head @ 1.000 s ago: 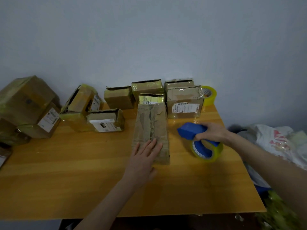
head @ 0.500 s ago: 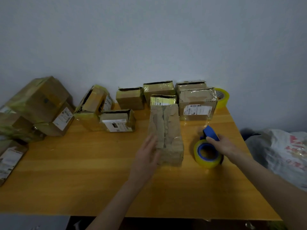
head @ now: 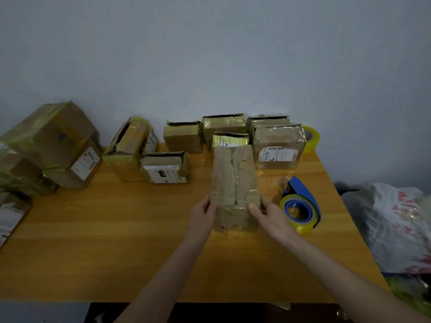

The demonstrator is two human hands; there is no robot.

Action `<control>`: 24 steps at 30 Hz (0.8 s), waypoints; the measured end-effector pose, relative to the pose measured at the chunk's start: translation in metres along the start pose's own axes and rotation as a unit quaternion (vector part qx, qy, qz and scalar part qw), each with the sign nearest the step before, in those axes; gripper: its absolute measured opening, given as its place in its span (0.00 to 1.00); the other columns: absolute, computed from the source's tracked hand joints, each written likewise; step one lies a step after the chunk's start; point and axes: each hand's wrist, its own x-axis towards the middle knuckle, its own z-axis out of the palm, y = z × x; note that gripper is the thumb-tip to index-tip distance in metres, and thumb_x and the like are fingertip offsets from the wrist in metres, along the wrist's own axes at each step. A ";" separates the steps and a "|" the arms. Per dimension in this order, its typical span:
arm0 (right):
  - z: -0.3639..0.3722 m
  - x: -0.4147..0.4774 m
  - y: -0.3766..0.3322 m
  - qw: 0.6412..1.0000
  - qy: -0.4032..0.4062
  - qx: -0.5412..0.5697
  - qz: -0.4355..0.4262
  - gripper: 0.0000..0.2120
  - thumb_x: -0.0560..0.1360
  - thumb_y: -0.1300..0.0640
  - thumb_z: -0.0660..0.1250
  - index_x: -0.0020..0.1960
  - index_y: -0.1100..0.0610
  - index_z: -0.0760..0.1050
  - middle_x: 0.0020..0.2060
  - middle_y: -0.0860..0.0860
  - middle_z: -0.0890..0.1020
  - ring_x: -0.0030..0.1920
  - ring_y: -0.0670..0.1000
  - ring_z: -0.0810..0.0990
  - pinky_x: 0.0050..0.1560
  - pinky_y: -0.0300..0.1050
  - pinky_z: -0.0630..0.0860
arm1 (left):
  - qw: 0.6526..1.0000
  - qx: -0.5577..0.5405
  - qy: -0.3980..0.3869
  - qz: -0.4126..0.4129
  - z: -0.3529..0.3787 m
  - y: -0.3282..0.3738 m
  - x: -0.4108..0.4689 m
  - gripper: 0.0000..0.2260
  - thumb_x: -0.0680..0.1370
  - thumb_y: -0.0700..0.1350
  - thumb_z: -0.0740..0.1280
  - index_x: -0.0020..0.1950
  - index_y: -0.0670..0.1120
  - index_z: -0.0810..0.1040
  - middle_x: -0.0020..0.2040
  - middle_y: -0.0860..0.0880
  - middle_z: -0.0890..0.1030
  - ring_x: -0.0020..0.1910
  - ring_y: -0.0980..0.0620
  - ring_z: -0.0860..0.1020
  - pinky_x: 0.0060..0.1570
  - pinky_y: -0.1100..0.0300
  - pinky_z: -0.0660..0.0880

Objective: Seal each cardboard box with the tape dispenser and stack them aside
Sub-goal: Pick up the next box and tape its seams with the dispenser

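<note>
Cardboard box (head: 234,183) lies flat on the counter (head: 116,241), just left of the tape dispenser (head: 300,206) and not touching it. Both hands grip the box at its near end: left hand (head: 202,215) on the side away from the dispenser, right hand (head: 271,216) wrapped round the side facing it. More boxes (head: 277,145) sit behind the dispenser along the wall (head: 210,54), with a spare tape roll (head: 311,137) at the row's right end.

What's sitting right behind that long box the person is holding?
A small yellow-labelled box stands behind the long box, another taped box farther back. The small one's lower part is covered, so contact cannot be told.
</note>
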 end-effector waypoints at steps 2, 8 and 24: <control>-0.008 0.002 0.006 0.999 0.027 -0.033 -0.005 0.28 0.79 0.41 0.58 0.72 0.58 0.67 0.59 0.54 0.80 0.55 0.51 0.78 0.56 0.48 0.76 | 0.996 0.075 0.047 0.028 -0.008 -0.005 0.003 0.16 0.81 0.49 0.62 0.68 0.47 0.74 0.56 0.54 0.79 0.48 0.63 0.76 0.39 0.78 0.71; -0.007 0.008 0.011 0.997 0.062 -0.042 -0.034 0.25 0.80 0.47 0.62 0.73 0.57 0.66 0.34 0.46 0.79 0.36 0.43 0.77 0.34 0.33 0.70 | 0.988 0.129 0.054 0.072 -0.013 -0.009 0.011 0.15 0.78 0.46 0.67 0.64 0.46 0.77 0.36 0.54 0.82 0.36 0.57 0.80 0.40 0.65 0.79; -0.007 0.016 0.014 0.970 0.072 -0.231 -0.027 0.46 0.65 0.30 0.68 0.74 0.50 0.58 0.64 0.52 0.74 0.58 0.53 0.78 0.51 0.48 0.78 | 0.958 0.259 0.012 0.125 -0.007 -0.027 0.022 0.41 0.65 0.55 0.78 0.72 0.47 0.62 0.64 0.49 0.68 0.59 0.54 0.70 0.58 0.63 0.70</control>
